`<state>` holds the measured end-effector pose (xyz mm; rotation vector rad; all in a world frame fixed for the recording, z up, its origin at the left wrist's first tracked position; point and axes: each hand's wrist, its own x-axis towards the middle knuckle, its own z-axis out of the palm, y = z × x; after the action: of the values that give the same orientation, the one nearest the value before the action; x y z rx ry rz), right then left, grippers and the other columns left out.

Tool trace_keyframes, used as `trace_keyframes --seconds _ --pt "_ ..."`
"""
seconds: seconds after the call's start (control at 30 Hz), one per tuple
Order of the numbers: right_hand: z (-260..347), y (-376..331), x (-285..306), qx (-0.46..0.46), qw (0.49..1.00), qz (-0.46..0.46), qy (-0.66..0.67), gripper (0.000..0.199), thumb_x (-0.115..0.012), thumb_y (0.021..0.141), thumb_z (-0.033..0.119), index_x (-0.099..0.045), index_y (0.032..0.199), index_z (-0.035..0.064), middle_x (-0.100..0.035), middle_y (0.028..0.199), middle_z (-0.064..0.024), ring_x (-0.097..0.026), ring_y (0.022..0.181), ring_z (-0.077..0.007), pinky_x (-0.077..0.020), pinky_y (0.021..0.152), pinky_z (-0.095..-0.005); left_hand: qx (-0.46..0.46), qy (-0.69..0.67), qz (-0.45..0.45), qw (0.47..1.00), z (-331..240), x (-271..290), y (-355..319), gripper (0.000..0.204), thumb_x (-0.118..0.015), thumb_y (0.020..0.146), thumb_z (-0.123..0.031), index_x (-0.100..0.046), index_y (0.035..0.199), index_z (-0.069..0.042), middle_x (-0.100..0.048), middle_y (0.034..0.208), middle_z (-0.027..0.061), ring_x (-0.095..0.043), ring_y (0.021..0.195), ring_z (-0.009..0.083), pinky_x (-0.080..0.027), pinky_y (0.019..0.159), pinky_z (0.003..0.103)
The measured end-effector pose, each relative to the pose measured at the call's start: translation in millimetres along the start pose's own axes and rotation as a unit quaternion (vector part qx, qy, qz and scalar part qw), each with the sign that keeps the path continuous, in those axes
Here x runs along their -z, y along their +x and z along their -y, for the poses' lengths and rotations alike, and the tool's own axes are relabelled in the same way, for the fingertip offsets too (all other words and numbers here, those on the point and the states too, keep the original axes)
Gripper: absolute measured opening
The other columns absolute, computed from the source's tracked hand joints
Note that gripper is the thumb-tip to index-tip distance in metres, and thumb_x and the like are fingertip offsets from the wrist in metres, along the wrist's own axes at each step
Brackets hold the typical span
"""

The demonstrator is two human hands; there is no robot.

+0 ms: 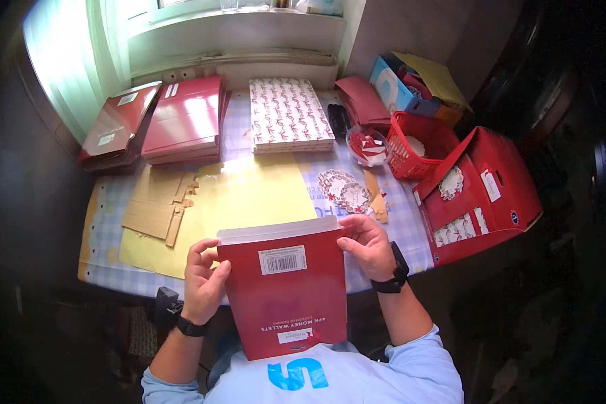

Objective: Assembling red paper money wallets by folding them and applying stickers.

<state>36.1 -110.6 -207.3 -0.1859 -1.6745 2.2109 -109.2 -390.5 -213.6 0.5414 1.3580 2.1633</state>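
Red packet (284, 296) between both hands, table-edge.

Daylight pours through a window (182, 7) at the top of the frame, past a pale curtain (74, 60) at upper left, onto a table (411, 229) with a checked cloth (the surrounding floor lies in deep shadow).

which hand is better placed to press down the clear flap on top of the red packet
Probably the right hand: its fingertips already sit at the flap's right corner on the red packet. The left hand grips the packet's left edge lower down, steadying it.
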Motion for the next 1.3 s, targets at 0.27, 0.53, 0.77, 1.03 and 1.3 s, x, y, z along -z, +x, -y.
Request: trace_keyframes --seconds 0.27,0.53,0.77,1.03,1.3 --pt "19.0 -0.3 -3.0 0.005 0.999 0.043 -0.015 0.034 -0.064 0.087 -0.004 -0.054 0.119 0.0007 -0.061 0.109 -0.0085 -0.06 0.099 -0.0119 -0.0496 0.087 -0.0267 -0.023 0.107 0.017 0.994 -14.6 9.2 4.8 0.033 -0.061 0.091 -0.001 -0.048 0.12 -0.006 -0.062 0.097 0.0068 -0.061 0.082 0.0093 -0.05 0.071 0.023" --pt "11.3 -6.5 -3.5 0.003 1.0 0.017 -0.019 0.035 -0.065 0.086 -0.004 -0.055 0.118 0.0006 -0.061 0.108 -0.0075 -0.06 0.097 -0.0104 -0.0499 0.085 -0.0249 -0.013 0.071 0.037 0.997 -9.1 19.9 9.5 0.031 -0.063 0.089 -0.002 -0.051 0.117 -0.007 -0.063 0.092 0.0037 -0.053 0.073 0.0035 -0.041 0.062 0.017" --pt "19.8 -8.0 4.3 0.028 0.997 0.044 -0.053 0.034 -0.066 0.084 -0.004 -0.054 0.115 0.0008 -0.06 0.105 -0.0045 -0.06 0.094 -0.0094 -0.0502 0.082 -0.0238 0.029 0.091 0.08 0.992 -22.7 16.9 16.6 0.027 -0.062 0.089 -0.001 -0.055 0.116 -0.003 -0.064 0.098 0.0062 -0.06 0.085 0.0091 -0.05 0.073 0.023" --pt "27.3 -3.3 11.5 -0.016 0.995 0.095 -0.016 0.034 -0.066 0.085 -0.002 -0.052 0.116 0.0004 -0.06 0.107 -0.0056 -0.06 0.096 -0.0113 -0.0499 0.085 -0.026 0.114 0.081 0.085 0.986 -21.3 23.8 22.2 0.034 -0.066 0.089 -0.007 -0.056 0.12 0.003 -0.066 0.111 0.0123 -0.065 0.096 0.0159 -0.054 0.083 0.03" --pt "32.4 0.3 11.9 -0.056 0.987 0.15 -0.011 0.031 -0.062 0.089 0.0 -0.053 0.119 -0.0011 -0.062 0.111 -0.0087 -0.06 0.104 -0.0142 -0.0496 0.091 -0.0284 0.124 0.097 0.092 0.983 -25.9 23.3 24.8 0.032 -0.067 0.089 -0.008 -0.058 0.118 0.003 -0.068 0.105 0.0118 -0.066 0.091 0.0138 -0.055 0.078 0.028"
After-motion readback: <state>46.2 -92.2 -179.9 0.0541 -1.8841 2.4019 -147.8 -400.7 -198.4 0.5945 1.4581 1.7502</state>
